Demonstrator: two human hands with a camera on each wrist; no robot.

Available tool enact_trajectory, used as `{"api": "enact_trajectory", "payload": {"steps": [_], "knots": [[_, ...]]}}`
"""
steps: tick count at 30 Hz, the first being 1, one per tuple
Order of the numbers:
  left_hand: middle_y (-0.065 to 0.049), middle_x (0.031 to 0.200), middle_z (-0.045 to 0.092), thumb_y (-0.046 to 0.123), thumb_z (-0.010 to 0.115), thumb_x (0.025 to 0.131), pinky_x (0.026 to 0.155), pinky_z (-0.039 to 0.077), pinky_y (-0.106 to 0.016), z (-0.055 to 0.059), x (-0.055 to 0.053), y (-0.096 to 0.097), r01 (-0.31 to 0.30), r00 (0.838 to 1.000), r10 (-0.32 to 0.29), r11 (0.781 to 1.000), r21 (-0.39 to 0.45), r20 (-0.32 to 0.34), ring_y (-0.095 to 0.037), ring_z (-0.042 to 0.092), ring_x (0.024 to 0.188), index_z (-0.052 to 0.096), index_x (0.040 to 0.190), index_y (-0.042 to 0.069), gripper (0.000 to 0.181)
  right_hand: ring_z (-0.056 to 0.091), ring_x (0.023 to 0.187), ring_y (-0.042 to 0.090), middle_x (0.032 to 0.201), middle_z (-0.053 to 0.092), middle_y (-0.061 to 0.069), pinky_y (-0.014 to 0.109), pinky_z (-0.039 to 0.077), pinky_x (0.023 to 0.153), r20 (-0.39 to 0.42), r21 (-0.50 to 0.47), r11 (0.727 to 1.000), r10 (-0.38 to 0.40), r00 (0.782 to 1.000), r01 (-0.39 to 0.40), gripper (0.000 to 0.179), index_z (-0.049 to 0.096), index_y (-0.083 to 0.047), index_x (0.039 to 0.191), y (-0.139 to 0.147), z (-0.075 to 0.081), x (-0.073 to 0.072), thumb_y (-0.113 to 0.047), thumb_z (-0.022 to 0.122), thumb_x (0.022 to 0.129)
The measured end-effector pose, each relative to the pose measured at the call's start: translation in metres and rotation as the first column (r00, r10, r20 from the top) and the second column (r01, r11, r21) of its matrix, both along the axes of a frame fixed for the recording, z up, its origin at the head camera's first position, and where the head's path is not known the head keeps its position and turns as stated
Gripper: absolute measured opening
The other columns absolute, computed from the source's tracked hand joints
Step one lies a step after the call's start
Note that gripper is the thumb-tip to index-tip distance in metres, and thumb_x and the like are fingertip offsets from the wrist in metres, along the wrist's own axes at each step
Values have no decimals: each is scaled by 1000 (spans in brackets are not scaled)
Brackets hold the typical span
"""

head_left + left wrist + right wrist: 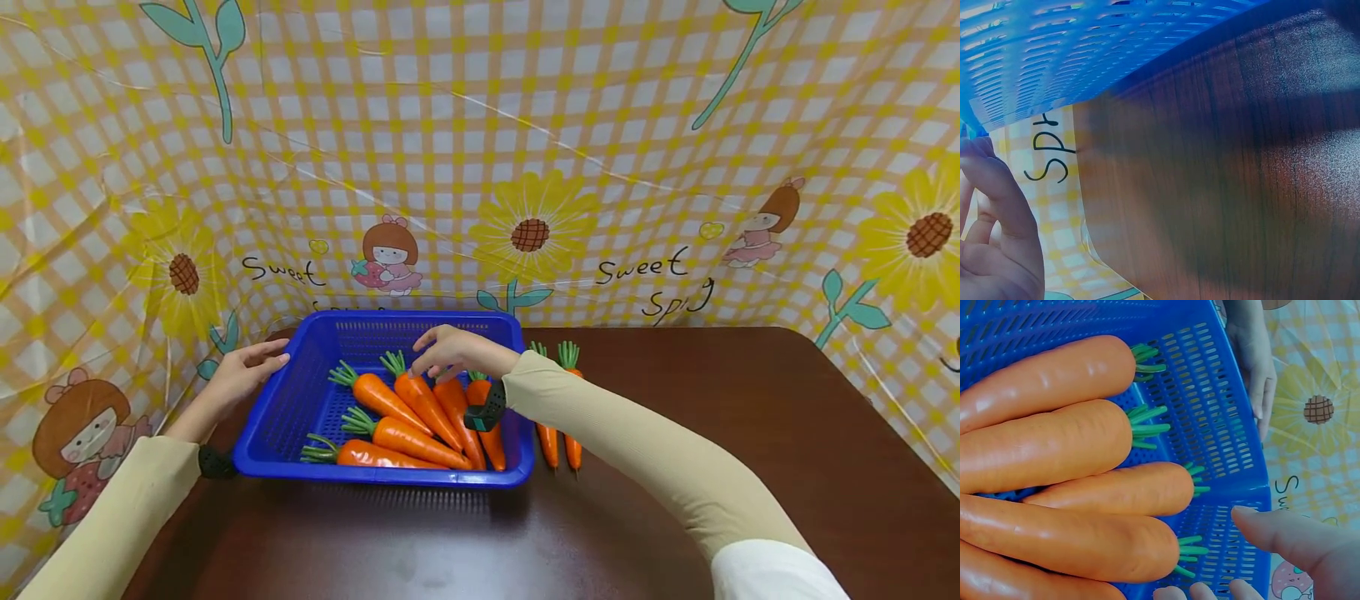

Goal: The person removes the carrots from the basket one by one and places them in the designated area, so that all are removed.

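- Head view: a white sleeve point(772, 573) lies nearest, lower right; the right hand point(459, 352) hangs over the blue basket point(382, 475), fingers loosely bent, holding nothing. Six carrots point(381, 400) lie inside; two loose carrots point(573, 446) lie just right of it on the brown table point(690, 375). The left hand point(242, 375) rests relaxed fingers against the left rim.
- Left wrist view: the basket's slotted wall spans the top; the left fingers are slightly bent.
- Right wrist view: the right thumb stretches out, apart from the carrots.

The carrots point(427, 406) are orange, the basket point(382, 475) blue, the cloth point(450, 133) yellow-checked.
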State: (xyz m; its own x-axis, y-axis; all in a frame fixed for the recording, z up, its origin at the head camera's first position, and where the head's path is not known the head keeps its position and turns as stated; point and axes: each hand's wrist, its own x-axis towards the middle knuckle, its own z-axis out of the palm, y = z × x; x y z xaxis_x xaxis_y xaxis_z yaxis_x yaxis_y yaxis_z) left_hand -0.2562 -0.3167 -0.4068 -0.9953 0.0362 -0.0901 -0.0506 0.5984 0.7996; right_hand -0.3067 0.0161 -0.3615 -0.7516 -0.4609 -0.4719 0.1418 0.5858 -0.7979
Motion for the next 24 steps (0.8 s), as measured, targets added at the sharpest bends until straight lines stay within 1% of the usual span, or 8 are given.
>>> {"api": "enact_trajectory", "payload": {"steps": [7,10,12,15,17,20,22,24], "knots": [[-28,143,43,48,50,97,97,45,-48,-5,0,0,-2,1000,2,1000,11,-9,-41,45,127,36,149,8,67,55,88,21,125,51,11,40,52,92,-5,48,999,-4,1000,4,59,48,-5,136,-6,-10,-2,-15,73,84],[-27,142,44,48,50,97,97,45,-48,-6,1,0,-13,1000,13,1000,7,0,-40,46,126,36,149,8,67,56,93,22,129,49,11,39,52,93,10,56,998,4,1000,-5,60,47,-5,137,-6,-13,-2,-14,73,84],[-27,143,44,47,50,97,97,45,-45,-9,2,1,-17,1000,17,1000,6,11,-38,47,125,37,149,8,66,55,95,23,130,48,12,40,52,94,29,60,998,8,1000,-10,61,46,-4,139,-5,-18,-1,-14,72,84],[-24,135,51,46,51,97,89,49,-34,-13,0,6,-29,1000,29,999,12,-3,-25,56,112,39,148,9,63,53,101,26,131,47,12,41,50,96,34,72,997,7,999,-9,63,44,-3,140,-1,-19,-3,-13,72,85],[-15,123,60,44,53,97,80,50,-25,-12,-5,11,-40,999,41,999,36,-24,-13,59,98,41,147,9,62,53,104,28,131,49,13,41,50,96,13,85,996,3,1000,-4,61,44,-2,139,2,-15,-8,-13,71,85],[5,101,62,40,54,97,69,50,-20,-7,-11,12,-49,998,52,997,66,-36,-1,57,79,42,146,8,60,53,113,30,135,47,12,40,50,97,3,99,995,10,1000,-10,61,43,-2,140,3,-9,-14,-14,71,86],[15,92,57,36,55,98,65,51,-21,-1,-8,10,-51,998,53,995,82,-22,1,56,72,41,147,7,59,53,118,31,137,46,12,39,50,97,11,97,995,9,1000,-10,61,43,-3,140,-1,-9,-13,-14,70,86],[19,88,56,36,55,97,64,52,-23,1,-2,5,-52,999,52,995,83,0,0,58,69,40,147,7,59,52,121,31,140,44,12,39,49,98,40,84,996,5,999,-9,62,42,-3,141,-8,-14,-8,-13,70,86]]}}
